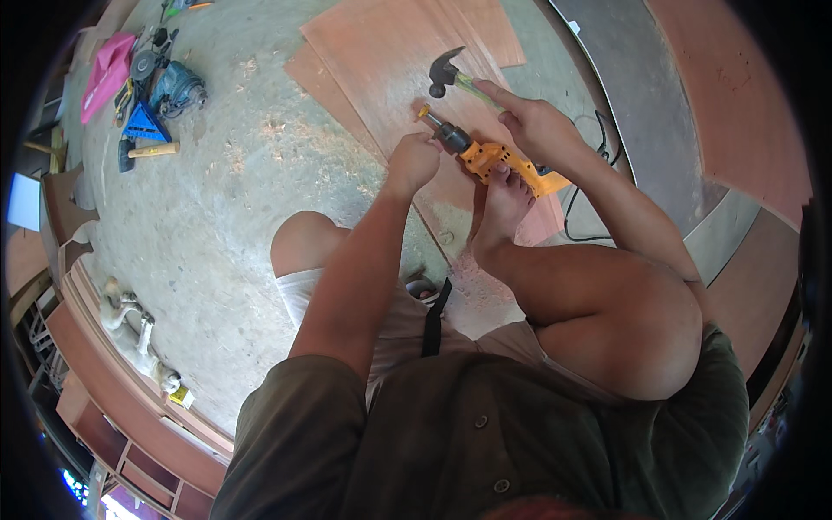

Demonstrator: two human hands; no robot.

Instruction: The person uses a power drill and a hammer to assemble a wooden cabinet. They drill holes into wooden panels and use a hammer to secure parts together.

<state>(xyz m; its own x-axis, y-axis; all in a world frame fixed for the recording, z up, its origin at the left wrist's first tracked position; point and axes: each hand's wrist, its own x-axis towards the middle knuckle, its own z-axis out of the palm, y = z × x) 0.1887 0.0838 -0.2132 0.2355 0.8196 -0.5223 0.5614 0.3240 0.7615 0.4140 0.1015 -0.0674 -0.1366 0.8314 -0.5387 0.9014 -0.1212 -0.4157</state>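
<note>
Honestly, the right hand [542, 130] grips a hammer [444, 71] just beside the yellow drill [484, 159] under 1 bare foot [504, 211] on the board [390, 74], so a stray swing could mash the clenched left hand [414, 161].

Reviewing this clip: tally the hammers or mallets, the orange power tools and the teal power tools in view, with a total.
Hammers or mallets: 2 (claw hammer in the right hand, mallet on the floor)
Orange power tools: 1 (orange power tool under the bare foot)
Teal power tools: 1 (teal power tool at upper left)
Total: 4
</note>
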